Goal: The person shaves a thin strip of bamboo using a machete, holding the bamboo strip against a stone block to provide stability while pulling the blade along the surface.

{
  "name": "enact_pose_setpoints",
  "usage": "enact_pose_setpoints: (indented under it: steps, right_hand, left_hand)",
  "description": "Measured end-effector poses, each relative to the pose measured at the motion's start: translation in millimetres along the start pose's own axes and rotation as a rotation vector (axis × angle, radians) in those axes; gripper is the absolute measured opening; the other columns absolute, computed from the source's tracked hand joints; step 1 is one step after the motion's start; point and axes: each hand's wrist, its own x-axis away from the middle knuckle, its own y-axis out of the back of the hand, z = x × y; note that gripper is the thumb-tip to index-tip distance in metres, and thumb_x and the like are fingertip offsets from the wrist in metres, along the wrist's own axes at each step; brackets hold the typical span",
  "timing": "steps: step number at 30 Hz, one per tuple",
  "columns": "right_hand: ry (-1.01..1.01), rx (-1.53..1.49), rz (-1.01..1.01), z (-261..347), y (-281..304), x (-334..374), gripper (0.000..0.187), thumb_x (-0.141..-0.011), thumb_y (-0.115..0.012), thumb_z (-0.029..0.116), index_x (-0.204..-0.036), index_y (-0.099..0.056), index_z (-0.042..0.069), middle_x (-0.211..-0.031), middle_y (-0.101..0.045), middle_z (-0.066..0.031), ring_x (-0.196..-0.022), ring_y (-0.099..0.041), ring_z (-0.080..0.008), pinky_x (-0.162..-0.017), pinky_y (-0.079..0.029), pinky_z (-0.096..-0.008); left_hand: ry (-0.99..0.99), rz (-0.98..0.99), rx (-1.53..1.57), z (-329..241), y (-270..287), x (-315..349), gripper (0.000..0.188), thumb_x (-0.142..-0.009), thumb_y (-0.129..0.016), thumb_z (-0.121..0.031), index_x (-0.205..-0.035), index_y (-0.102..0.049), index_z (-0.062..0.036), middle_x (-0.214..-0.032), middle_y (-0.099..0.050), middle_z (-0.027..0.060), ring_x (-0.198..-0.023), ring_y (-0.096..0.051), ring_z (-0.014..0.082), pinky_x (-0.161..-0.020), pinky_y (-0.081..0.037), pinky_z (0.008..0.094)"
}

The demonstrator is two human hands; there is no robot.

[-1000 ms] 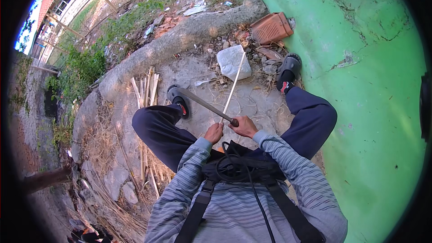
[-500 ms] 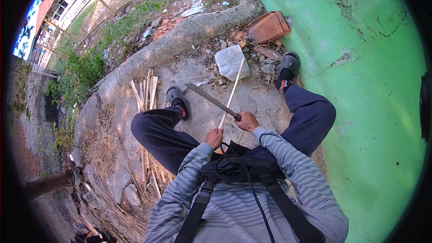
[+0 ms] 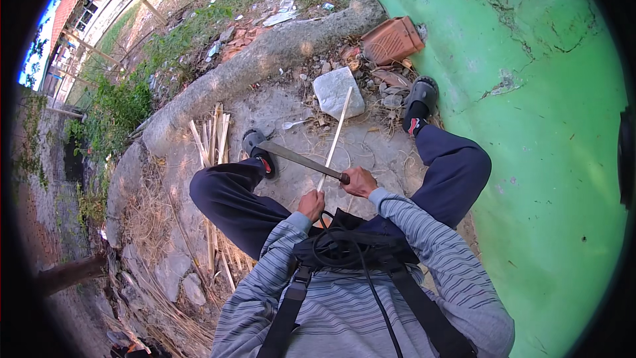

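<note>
In my left hand (image 3: pixel 311 205) I grip the near end of a thin pale wooden strip (image 3: pixel 339 129), which points away from me. Its far tip overlaps the white stone block (image 3: pixel 338 92) in view; whether it rests there I cannot tell. My right hand (image 3: pixel 360 182) is closed round the dark handle of a long-bladed knife (image 3: pixel 298 158). The blade points left and crosses the strip not far from my left hand, its tip near my left shoe (image 3: pixel 254 142). Whether blade and strip touch does not show clearly.
A bundle of split pale strips (image 3: pixel 213 136) lies beyond my left knee, with more strips (image 3: pixel 212 245) beside my left thigh. An orange hollow brick (image 3: pixel 392 41) leans by the green wall (image 3: pixel 550 179) on the right. A thick grey ridge (image 3: pixel 265 55) curves across the far side.
The knife has swung so its blade lies flatter and its tip is nearer my left shoe. The strip has drawn back toward me a little, its tip lower over the stone.
</note>
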Motion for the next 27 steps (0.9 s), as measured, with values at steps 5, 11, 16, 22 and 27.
enact_pose_setpoints:
  steps: [5,11,16,22,27]
  right_hand:
    - [0.057,0.018,0.043,0,-3,3,0.023,-0.077,-0.068,0.030,-0.087,-0.074,0.011,-0.081,-0.072,-0.0195,-0.078,-0.070,-0.0432,-0.074,-0.056,-0.0514]
    - [-0.055,-0.022,-0.064,-26,-5,-14,0.023,-0.078,-0.067,0.029,-0.086,-0.072,0.008,-0.078,-0.071,-0.0203,-0.077,-0.069,-0.0441,-0.073,-0.055,-0.0526]
    - [0.059,-0.028,0.030,-10,-13,-1,0.022,-0.078,-0.069,0.031,-0.085,-0.073,0.010,-0.079,-0.071,-0.0200,-0.077,-0.070,-0.0432,-0.073,-0.055,-0.0513]
    - [-0.038,-0.012,-0.002,-18,-12,-5,0.021,-0.077,-0.068,0.031,-0.084,-0.074,0.012,-0.080,-0.072,-0.0193,-0.079,-0.071,-0.0432,-0.075,-0.057,-0.0515]
    - [0.002,0.004,0.009,-6,-5,-4,0.022,-0.076,-0.070,0.032,-0.084,-0.074,0.013,-0.080,-0.072,-0.0190,-0.079,-0.071,-0.0432,-0.075,-0.057,-0.0521]
  left_hand:
    - [-0.024,-0.018,-0.020,0,-2,1,0.055,-0.104,-0.041,-0.043,-0.098,-0.064,0.0061,-0.098,-0.066,0.0350,-0.100,-0.062,0.0536,-0.088,-0.048,0.0561]
    - [-0.026,0.014,-0.040,-5,5,18,0.048,-0.105,-0.043,-0.037,-0.093,-0.063,0.0052,-0.088,-0.065,0.0358,-0.091,-0.063,0.0546,-0.085,-0.047,0.0596]
    - [-0.041,-0.045,-0.044,2,3,20,0.046,-0.105,-0.045,-0.037,-0.092,-0.061,0.0044,-0.088,-0.065,0.0352,-0.088,-0.063,0.0548,-0.083,-0.048,0.0603]
    - [-0.061,-0.029,-0.110,5,-2,24,0.043,-0.106,-0.045,-0.035,-0.093,-0.059,0.0040,-0.087,-0.065,0.0360,-0.087,-0.063,0.0561,-0.082,-0.049,0.0627]
    - [-0.059,-0.043,-0.085,10,-1,23,0.043,-0.106,-0.045,-0.034,-0.093,-0.059,0.0041,-0.086,-0.065,0.0360,-0.088,-0.064,0.0560,-0.082,-0.049,0.0626]
